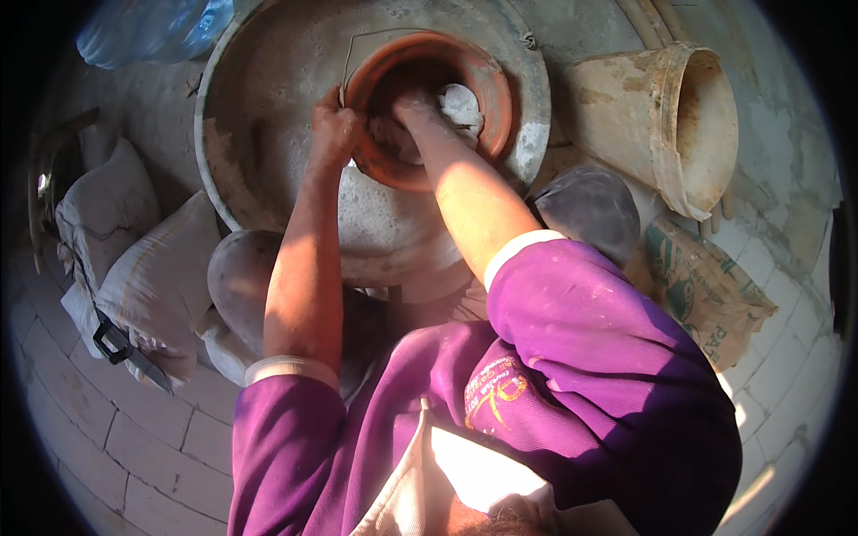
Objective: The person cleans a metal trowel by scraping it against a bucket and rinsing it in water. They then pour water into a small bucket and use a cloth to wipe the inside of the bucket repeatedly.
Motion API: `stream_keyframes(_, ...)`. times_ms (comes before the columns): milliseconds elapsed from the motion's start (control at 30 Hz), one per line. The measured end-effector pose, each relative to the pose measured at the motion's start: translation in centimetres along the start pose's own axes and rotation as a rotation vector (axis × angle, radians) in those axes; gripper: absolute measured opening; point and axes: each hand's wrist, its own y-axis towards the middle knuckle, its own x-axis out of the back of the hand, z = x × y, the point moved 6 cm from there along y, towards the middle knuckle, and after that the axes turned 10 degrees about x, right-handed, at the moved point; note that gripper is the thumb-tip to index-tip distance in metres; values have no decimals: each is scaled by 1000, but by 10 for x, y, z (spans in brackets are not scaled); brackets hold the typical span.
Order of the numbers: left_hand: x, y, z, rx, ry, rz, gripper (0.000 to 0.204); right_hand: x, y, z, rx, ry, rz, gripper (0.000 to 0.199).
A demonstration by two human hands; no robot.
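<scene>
A reddish-orange bucket (497,98) with a thin wire handle (350,55) is tilted inside a wide round basin (207,147), whose bottom has a pale, frothy grey wet layer. My left hand (334,129) is closed on the bucket's left rim, close to where the wire meets it. Down inside the bucket is my right hand (413,105), its fingers lost in shadow among pale lumps. A whitish lump (459,100) lies against the bucket's inner right wall, beside my right wrist.
Right of the basin, a dirty beige bucket (617,112) lies on its side, above a brown paper sack (702,281). Full white sacks (161,281) stand at left, with a saw-like tool (116,344) against them. A clear blue plastic bottle (156,31) is at upper left.
</scene>
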Motion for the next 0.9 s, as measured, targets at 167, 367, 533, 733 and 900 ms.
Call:
stream_keyframes(167, 13, -11, -26, -148, 16, -69, 45, -2, -37, 17, -9, 329, 101, 48)
stream_keyframes(367, 9, -7, -29, 30, -201, 38, 39, 2, -30, 5, -153, 542, 12, 39)
stream_keyframes(533, 3, -12, -25, 117, -101, 16, 19, 32, -19, -13, -175, 169, -281, 34)
stream_keyframes(733, 8, -9, -18, 3, -137, -28, 29, 33, -26, 1, -181, 566, -305, 40)
stream_keyframes(900, 9, -19, -48, -178, 161, -134, 40, -15, -7, 41, 245, 880, 129, 53)
